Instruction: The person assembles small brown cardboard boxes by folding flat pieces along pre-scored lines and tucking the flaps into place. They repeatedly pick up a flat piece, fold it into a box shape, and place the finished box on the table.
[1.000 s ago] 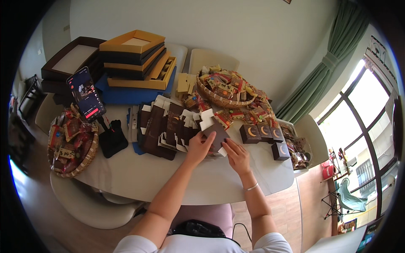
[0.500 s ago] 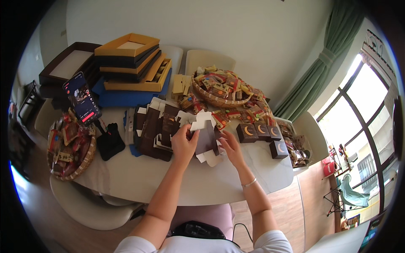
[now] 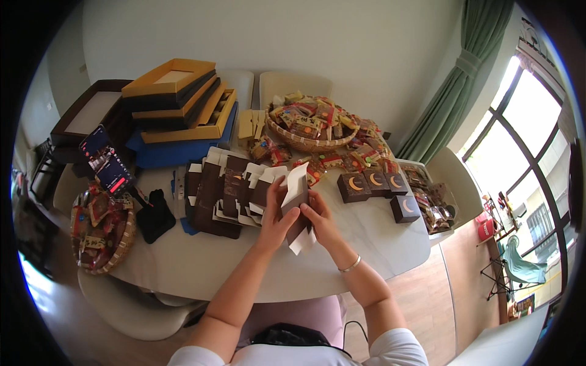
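Note:
Between my two hands, above the near part of the table, is a dark brown carton (image 3: 297, 203) with white inner flaps sticking out at its top and bottom. My left hand (image 3: 277, 213) grips its left side, thumb on the near face. Around the right side my right hand (image 3: 320, 220) is closed, its thumb close to the left one. A stack of flat brown cartons (image 3: 215, 195) with white flaps lies just left of my left hand. Right of my hands stand several folded small dark boxes (image 3: 354, 186) with a crescent moon printed on them.
A wicker basket (image 3: 314, 145) heaped with wrapped snacks stands at the back, loose packets around it. Another snack basket (image 3: 124, 244), a phone (image 3: 106, 160) and a black pouch (image 3: 155, 215) are on the left. Yellow and black trays (image 3: 174, 116) are piled behind; a bin of packets (image 3: 448, 201) sits right.
The carton has gone from a flatter, spread shape to a narrower, upright one. My right hand has moved in from its right edge and closed on it; both thumbs now press the near face.

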The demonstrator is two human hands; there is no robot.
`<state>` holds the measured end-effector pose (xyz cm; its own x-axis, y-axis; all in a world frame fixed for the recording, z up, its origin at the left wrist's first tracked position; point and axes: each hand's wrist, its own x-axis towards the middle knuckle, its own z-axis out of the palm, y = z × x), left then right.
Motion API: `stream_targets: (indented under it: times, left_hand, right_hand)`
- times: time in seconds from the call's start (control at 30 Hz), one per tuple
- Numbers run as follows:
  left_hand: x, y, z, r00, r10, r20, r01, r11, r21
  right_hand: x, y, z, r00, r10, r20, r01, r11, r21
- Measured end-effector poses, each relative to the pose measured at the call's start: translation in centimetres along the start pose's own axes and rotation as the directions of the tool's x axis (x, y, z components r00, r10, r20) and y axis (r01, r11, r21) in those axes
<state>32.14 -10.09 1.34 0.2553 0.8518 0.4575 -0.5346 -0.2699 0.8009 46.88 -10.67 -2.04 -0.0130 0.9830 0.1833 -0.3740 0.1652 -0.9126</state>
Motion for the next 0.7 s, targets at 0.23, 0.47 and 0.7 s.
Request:
stream_targets:
  times: [0.23,0.47,0.7]
  left_hand:
    - [-0.9,-3.0,-0.1,0.955,-0.195,0.222,0.199,0.980,0.004]
    - [-0.3,-2.9,0.2,0.991,-0.135,-0.004,0.135,0.990,-0.025]
    - [0.0,-3.1,0.0,0.968,-0.224,-0.109,0.224,0.975,-0.014]
  right_hand:
    - [-0.4,-1.2,-1.6,0.972,-0.234,-0.024,0.231,0.970,-0.081]
    - [-0.9,-0.5,-2.6,0.961,-0.269,0.066,0.276,0.950,-0.148]
    - [0.1,-2.5,-2.8,0.961,-0.277,0.023,0.277,0.947,-0.164]
